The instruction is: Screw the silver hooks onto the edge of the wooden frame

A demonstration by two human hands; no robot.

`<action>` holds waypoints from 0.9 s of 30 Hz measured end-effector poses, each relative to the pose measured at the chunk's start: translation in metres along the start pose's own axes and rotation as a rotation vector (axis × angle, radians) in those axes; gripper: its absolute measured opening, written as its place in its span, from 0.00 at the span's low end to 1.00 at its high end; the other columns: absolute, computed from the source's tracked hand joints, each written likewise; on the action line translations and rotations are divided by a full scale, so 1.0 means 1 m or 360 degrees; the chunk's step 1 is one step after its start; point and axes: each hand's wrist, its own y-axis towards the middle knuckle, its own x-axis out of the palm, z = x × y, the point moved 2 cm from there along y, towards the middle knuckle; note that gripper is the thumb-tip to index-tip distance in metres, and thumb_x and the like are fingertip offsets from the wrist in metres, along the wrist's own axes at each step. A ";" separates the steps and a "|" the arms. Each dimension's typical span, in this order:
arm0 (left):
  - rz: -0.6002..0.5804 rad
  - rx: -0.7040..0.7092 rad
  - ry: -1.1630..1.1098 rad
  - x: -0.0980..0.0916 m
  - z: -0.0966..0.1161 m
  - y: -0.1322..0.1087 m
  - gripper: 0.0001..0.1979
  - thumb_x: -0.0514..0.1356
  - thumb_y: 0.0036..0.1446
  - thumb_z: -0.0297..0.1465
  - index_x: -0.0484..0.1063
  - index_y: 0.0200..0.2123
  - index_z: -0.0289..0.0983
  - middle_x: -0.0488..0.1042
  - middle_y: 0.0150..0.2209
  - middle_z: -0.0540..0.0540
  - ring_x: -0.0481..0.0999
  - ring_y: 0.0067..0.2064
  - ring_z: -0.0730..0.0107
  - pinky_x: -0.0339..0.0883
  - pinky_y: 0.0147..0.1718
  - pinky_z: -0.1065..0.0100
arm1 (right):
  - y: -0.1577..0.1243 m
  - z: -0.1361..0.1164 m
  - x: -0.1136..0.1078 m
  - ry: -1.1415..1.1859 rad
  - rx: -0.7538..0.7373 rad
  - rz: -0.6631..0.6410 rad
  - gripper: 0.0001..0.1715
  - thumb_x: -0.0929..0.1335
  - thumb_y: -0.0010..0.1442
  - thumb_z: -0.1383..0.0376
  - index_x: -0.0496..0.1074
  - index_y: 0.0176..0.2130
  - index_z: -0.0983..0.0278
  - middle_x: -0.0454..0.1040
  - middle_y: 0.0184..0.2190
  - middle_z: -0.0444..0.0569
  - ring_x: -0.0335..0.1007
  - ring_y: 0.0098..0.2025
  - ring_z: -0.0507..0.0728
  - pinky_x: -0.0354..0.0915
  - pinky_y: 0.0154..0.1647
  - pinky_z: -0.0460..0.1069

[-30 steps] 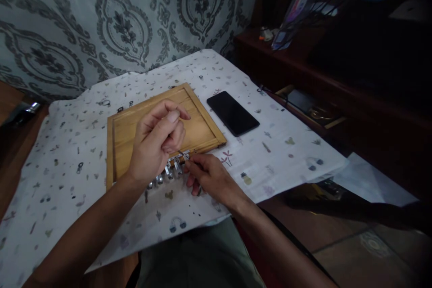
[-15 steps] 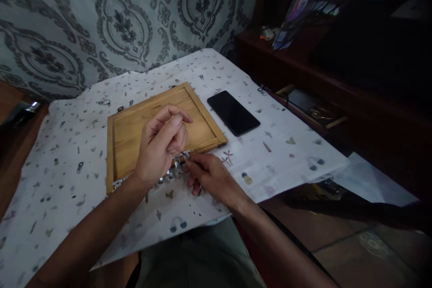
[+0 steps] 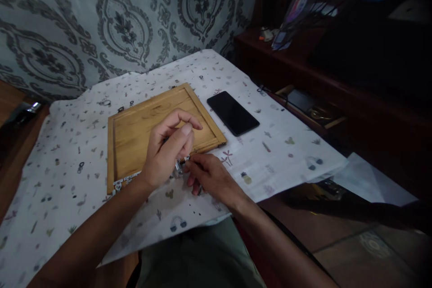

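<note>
A framed wooden board (image 3: 135, 130) lies on the patterned tablecloth, with a strip of small metal pieces (image 3: 126, 179) along its near edge. Over the board's near right part is my left hand (image 3: 170, 146), its fingers curled and thumb pressed in; whatever it holds, if anything, is hidden. My right hand (image 3: 209, 175) rests low at the near edge, thumb and fingertips pinched together beside a shiny metal piece (image 3: 178, 168). What sits in that pinch is too small to make out. A black phone (image 3: 232, 113) lies right of the board.
The white tablecloth (image 3: 276, 162) covers the table up to a patterned curtain (image 3: 124, 22). At the right stands a dark red desk (image 3: 263, 58) with a bottle (image 3: 299, 6) on it and an open drawer (image 3: 307, 105) below.
My left hand has shifted a little right and down, uncovering more of the metal strip on the left. My right hand stays in nearly the same place.
</note>
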 end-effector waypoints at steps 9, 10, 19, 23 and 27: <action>-0.0071 -0.0215 -0.0157 0.001 0.002 0.018 0.04 0.60 0.60 0.31 0.71 0.34 0.36 0.48 0.15 0.62 0.42 0.16 0.82 0.42 0.17 0.76 | 0.001 0.001 0.000 -0.0017 -0.0028 -0.0012 0.13 0.63 0.67 0.70 0.69 0.30 0.64 0.73 0.20 0.43 0.67 0.16 0.47 0.56 0.15 0.41; -0.0072 -0.0231 -0.0169 0.000 0.003 0.019 0.04 0.60 0.59 0.31 0.70 0.34 0.36 0.48 0.14 0.62 0.41 0.15 0.82 0.42 0.16 0.76 | 0.002 0.001 0.000 -0.0012 -0.0029 -0.0015 0.13 0.63 0.67 0.69 0.69 0.30 0.64 0.73 0.20 0.43 0.67 0.16 0.47 0.56 0.15 0.41; -0.0296 -0.0348 -0.0139 -0.001 0.004 0.019 0.03 0.57 0.59 0.28 0.70 0.35 0.36 0.49 0.14 0.62 0.42 0.15 0.82 0.44 0.17 0.76 | 0.002 0.002 0.000 -0.0001 -0.0035 -0.0013 0.15 0.62 0.69 0.69 0.69 0.30 0.64 0.72 0.20 0.41 0.67 0.15 0.47 0.57 0.16 0.42; -0.0410 -0.0368 -0.0118 -0.002 0.003 0.019 0.03 0.57 0.61 0.29 0.71 0.36 0.37 0.50 0.14 0.61 0.43 0.15 0.82 0.44 0.17 0.75 | 0.002 0.002 -0.001 -0.0012 -0.0049 -0.0011 0.14 0.62 0.68 0.71 0.69 0.29 0.64 0.73 0.20 0.41 0.68 0.16 0.48 0.59 0.17 0.42; -0.0432 -0.0360 -0.0102 -0.002 0.001 0.018 0.04 0.57 0.61 0.29 0.71 0.36 0.37 0.51 0.14 0.60 0.45 0.16 0.81 0.45 0.18 0.75 | 0.000 -0.002 -0.001 -0.0021 -0.0011 -0.0009 0.15 0.62 0.68 0.72 0.69 0.29 0.64 0.73 0.20 0.41 0.68 0.16 0.48 0.58 0.17 0.42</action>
